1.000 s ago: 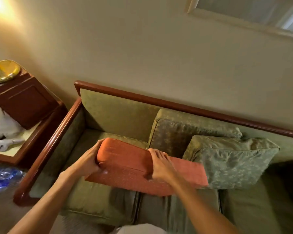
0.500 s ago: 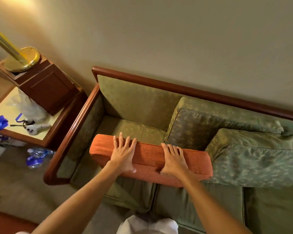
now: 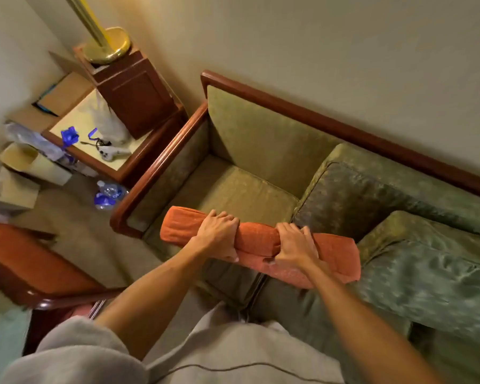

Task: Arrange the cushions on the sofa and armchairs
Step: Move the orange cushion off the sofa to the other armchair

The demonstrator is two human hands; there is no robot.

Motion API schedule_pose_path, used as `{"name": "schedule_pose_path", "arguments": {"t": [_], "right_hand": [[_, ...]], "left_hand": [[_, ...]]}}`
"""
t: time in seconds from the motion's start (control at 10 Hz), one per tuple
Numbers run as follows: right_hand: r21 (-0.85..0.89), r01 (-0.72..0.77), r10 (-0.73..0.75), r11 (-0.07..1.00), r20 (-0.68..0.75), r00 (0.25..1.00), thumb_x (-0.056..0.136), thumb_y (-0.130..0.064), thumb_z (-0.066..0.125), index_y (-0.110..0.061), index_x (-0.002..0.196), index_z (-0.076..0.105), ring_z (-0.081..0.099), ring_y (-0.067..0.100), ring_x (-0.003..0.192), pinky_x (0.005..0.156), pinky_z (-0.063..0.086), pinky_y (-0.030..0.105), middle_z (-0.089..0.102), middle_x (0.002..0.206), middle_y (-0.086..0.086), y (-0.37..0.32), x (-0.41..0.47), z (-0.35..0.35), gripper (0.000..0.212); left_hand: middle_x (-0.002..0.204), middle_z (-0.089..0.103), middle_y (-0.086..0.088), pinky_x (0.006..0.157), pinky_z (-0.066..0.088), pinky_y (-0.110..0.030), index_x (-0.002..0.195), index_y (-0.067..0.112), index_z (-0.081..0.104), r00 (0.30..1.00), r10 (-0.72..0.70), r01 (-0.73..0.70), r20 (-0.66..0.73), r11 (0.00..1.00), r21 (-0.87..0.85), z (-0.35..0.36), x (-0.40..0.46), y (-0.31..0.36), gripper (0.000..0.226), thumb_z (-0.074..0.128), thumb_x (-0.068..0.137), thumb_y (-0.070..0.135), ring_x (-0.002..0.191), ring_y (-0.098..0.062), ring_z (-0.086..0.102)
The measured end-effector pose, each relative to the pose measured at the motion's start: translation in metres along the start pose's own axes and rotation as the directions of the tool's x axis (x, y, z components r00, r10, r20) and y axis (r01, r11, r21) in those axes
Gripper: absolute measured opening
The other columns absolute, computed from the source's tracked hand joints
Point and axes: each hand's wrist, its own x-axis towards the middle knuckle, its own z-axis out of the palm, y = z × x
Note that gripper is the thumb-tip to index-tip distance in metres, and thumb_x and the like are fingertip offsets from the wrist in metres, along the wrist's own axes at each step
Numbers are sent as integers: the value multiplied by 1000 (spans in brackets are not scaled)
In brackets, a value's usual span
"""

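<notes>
An orange cushion [image 3: 257,239] stands on edge across the front of the green sofa's seat [image 3: 233,187]. My left hand [image 3: 219,231] grips its top edge left of the middle, and my right hand [image 3: 295,245] grips it right of the middle; the fabric bunches under both. Two green patterned cushions sit to the right: one [image 3: 352,195] leans on the sofa back, the other [image 3: 432,275] lies in front of it, touching the orange cushion's right end. The sofa's left seat is bare.
The sofa has a wooden frame and armrest [image 3: 161,167]. Left of it stands a side table [image 3: 122,167] with a lamp base [image 3: 108,47], a bag and small items. Plastic bottles [image 3: 108,194] lie on the carpet. An orange-seated armchair [image 3: 20,261] is at the lower left.
My hands went from lying flat on the cushion's top to clenching around it. The view has swung left and down, bringing the armchair and the side table into sight.
</notes>
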Motion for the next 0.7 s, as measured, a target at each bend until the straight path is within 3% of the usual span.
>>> {"name": "schedule_pose_path", "arguments": {"t": [0.1, 0.3, 0.4, 0.5, 0.6, 0.7], "right_hand": [[-32, 64, -61, 997, 89, 994, 57, -67, 80, -23, 112, 50, 52, 20, 118, 100, 31, 44, 61, 120, -2, -10, -6, -10, 77], [-127, 419, -380, 899, 249, 891, 51, -73, 78, -26, 100, 51, 59, 21, 108, 103, 34, 45, 65, 109, -4, -104, -27, -63, 73], [-205, 614, -546, 762, 305, 780, 51, -78, 73, -28, 99, 52, 60, 20, 104, 97, 39, 43, 65, 108, -4, -186, -47, -104, 73], [-242, 727, -656, 642, 318, 685, 55, -86, 66, -31, 108, 53, 59, 17, 95, 93, 44, 39, 63, 106, -9, -270, -79, -143, 78], [-350, 822, -767, 450, 320, 556, 71, -72, 69, -29, 117, 53, 59, 18, 94, 82, 43, 33, 59, 103, -9, -352, -108, -161, 65], [-298, 881, -798, 366, 387, 462, 74, -71, 67, -29, 117, 50, 59, 18, 90, 82, 44, 34, 58, 103, -8, -455, -155, -166, 63]], "left_hand": [[107, 71, 3, 92, 39, -39, 102, 24, 65, 998, -67, 67, 1, 995, -67, 7, -33, 5, 77, 76, 45, 74, 107, -21, 63], [98, 73, 7, 85, 49, -39, 96, 29, 63, 963, -260, 267, 66, 901, -343, 0, -161, -28, 74, 72, 47, 82, 91, -21, 68], [103, 73, 11, 77, 52, -35, 107, 35, 65, 932, -352, 348, 84, 811, -470, -23, -246, -56, 78, 76, 46, 83, 91, -19, 68], [104, 67, 21, 80, 46, -31, 112, 43, 61, 901, -429, 396, 59, 759, -516, -50, -342, -73, 75, 76, 51, 84, 92, -9, 62], [93, 67, 22, 79, 53, -34, 107, 41, 62, 842, -540, 470, 15, 719, -511, -55, -441, -90, 71, 75, 53, 85, 83, -8, 63], [79, 68, 18, 66, 58, -35, 101, 42, 61, 766, -640, 553, -63, 704, -445, -36, -525, -123, 75, 64, 49, 95, 70, -9, 66]]}}
